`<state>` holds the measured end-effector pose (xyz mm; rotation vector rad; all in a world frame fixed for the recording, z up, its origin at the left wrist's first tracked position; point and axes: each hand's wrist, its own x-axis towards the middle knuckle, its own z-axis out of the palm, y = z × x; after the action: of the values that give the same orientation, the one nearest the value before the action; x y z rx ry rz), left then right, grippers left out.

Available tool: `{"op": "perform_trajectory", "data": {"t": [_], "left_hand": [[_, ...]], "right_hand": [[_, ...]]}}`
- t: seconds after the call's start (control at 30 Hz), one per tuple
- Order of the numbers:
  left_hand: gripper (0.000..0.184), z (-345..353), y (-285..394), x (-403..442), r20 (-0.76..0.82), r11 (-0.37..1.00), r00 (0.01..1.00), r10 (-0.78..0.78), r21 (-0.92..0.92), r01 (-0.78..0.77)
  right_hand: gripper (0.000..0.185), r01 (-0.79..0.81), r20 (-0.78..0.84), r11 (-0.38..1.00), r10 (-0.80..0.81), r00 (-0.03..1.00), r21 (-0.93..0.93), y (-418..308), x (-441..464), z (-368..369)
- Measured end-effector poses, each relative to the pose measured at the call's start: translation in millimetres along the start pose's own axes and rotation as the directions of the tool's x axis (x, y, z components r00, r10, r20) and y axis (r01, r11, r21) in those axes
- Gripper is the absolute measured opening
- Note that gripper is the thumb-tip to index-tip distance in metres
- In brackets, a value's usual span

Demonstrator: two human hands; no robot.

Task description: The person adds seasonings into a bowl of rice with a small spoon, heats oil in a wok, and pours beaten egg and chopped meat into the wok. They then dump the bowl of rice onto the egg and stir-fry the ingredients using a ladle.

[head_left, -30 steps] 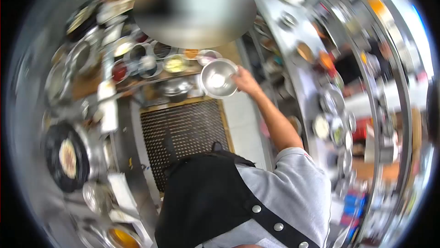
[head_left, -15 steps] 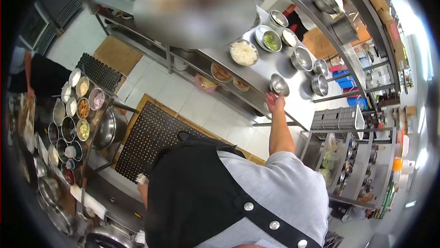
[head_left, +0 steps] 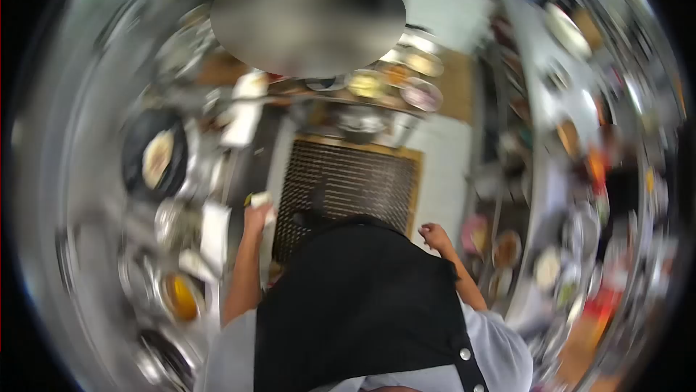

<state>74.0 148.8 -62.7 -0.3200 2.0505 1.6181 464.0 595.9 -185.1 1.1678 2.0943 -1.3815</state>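
My left hand (head_left: 255,219) is closed around a bunched white cloth (head_left: 265,203), beside the counter edge. A small yellow and dark spot shows at the cloth; blur hides what it is. My right hand (head_left: 434,237) hangs at my other side with its fingers curled in, and nothing shows in it. Below and between the hands lies a black perforated floor mat (head_left: 348,182). On the left a dark wok (head_left: 134,156) holds some pale food (head_left: 157,160).
Bowls of ingredients, including a yellowish one (head_left: 367,84) and a pinkish one (head_left: 421,95), stand ahead. A bowl of orange-yellow content (head_left: 183,298) sits low on the left. Along the right runs a steel worktable (head_left: 540,196) with a lower shelf. Much is motion-blurred.
My view has swung left from the worktable to the stove side. My right hand has left the metal bowl and dropped to my side. My left hand still grips the white cloth.
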Motion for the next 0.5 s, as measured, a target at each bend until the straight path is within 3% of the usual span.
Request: {"op": "perform_trajectory", "data": {"t": [0.03,0.1,0.13,0.2,0.3,0.4,0.5], "left_hand": [[0.018,-27,14,2,-0.059,0.989,0.997,-0.044,-0.144,0.035],[0.031,-91,20,24,-0.102,0.861,0.992,-0.071,-0.509,0.009],[0.04,-111,33,29,-0.23,0.762,0.971,-0.072,-0.641,-0.095],[0.056,-168,37,45,-0.253,0.593,0.967,-0.012,-0.781,-0.197],[0.07,-220,82,51,-0.293,0.457,0.95,-0.109,-0.863,-0.214],[0.077,-263,99,99,-0.338,0.436,0.921,-0.193,-0.871,-0.228],[0.064,-281,123,152,-0.346,0.318,0.864,-0.366,-0.919,-0.234]], "right_hand": [[0.048,0.199,-0.015,0.966,-0.204,0.979,-0.167,-24,33,10],[0.048,0.283,0.11,0.87,-0.26,0.959,-0.403,-141,43,10],[0.047,0.433,0.15,0.824,-0.407,0.901,-0.365,-157,78,23],[0.044,0.513,0.219,0.743,-0.465,0.858,-0.431,-239,107,37],[0.044,0.634,0.303,0.628,-0.56,0.771,-0.451,-362,119,71],[0.043,0.692,0.303,0.574,-0.63,0.715,-0.438,-452,114,116],[0.038,0.714,0.348,0.573,-0.626,0.698,-0.403,-508,89,155]]}}
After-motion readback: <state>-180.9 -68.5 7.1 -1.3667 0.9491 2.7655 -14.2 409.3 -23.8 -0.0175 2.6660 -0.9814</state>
